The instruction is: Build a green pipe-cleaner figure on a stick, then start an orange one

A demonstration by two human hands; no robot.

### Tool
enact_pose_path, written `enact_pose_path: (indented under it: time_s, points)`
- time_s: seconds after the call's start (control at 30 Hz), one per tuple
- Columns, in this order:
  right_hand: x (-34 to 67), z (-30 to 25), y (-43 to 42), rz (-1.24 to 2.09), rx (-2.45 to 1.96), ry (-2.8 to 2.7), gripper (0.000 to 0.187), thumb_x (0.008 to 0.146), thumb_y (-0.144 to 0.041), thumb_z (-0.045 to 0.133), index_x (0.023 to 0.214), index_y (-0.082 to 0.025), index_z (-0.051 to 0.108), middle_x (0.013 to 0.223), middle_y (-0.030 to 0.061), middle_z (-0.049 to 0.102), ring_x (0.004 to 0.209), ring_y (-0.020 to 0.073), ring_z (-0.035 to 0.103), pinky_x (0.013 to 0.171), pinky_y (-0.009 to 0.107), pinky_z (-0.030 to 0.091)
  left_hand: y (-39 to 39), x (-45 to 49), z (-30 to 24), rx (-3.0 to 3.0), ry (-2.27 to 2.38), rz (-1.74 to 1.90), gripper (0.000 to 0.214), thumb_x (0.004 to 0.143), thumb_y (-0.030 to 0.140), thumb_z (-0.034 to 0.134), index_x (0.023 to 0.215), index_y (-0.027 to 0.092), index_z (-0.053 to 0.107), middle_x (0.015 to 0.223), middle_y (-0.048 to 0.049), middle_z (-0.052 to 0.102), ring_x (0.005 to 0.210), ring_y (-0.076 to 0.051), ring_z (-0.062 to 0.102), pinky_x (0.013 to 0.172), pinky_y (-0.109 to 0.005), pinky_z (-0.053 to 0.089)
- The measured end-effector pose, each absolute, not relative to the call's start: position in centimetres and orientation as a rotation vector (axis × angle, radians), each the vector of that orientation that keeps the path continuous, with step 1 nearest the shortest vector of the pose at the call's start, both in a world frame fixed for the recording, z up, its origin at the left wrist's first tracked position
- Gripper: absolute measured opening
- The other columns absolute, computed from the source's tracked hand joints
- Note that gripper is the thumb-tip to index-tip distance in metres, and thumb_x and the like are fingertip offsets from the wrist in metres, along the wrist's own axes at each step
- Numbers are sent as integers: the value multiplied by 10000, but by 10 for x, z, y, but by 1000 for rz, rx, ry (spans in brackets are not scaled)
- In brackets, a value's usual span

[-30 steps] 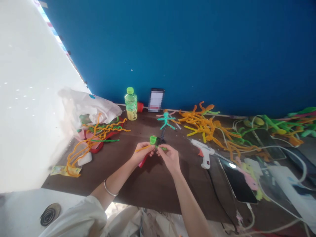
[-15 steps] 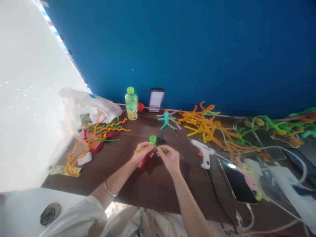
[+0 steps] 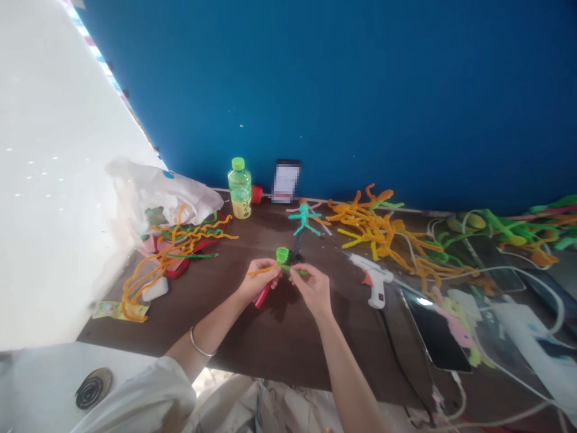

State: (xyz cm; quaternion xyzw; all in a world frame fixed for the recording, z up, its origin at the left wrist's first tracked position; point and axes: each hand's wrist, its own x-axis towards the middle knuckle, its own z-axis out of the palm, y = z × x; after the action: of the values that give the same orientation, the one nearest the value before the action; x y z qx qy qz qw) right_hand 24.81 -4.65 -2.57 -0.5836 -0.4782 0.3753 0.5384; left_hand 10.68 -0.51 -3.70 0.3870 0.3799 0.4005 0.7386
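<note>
A small green fuzzy wire [image 3: 282, 256] stands up between the two hands, above the middle of the dark brown desk [image 3: 288, 355]. The left hand [image 3: 259, 281] is shut around its lower end, and an orange fuzzy wire [image 3: 259, 272] pokes out to the side. The right hand [image 3: 313, 290] pinches the green wire too, with its fingers closed. A red stick [image 3: 262, 296] shows under the left hand.

Just past the hands lies a little teal wire man [image 3: 305, 218]. A white glue gun [image 3: 374, 279] lies to the right, by a big orange wire pile [image 3: 369, 225]. A green-capped bottle [image 3: 239, 189] and a white plastic bag [image 3: 157, 192] sit further back, and a blue wall [image 3: 338, 90] stands behind the desk. Both arms reach in from the bottom, bent at the wrists. A silver bangle [image 3: 201, 343] circles the left arm.
</note>
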Motion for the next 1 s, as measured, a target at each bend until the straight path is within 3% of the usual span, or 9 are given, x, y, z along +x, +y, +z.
enact_pose_path:
  time_s: [0.17,0.5,1.0]
  points:
    - [250,-25,-47,557,-1351,-1414,59,726,-243,604,743,-195,635,830,55,627,802,178,597,730,309,485,-3,107,-33,841,848,855,335,594,405,685,609,114,520,511,26,522,368,-33,418,359,-173,310]
    - [248,-22,-50,603,-1378,-1449,35,737,-217,570,725,-190,588,707,11,612,648,137,565,620,253,462,-5,103,-32,993,860,790,326,656,430,631,597,126,528,399,64,412,324,-23,333,351,-179,245]
    - [245,-22,-51,676,-1329,-1416,63,736,-236,563,735,-201,615,722,25,623,675,156,586,636,275,478,-5,101,-29,1085,864,794,318,661,411,633,561,116,570,356,45,437,307,-35,362,357,-179,264]
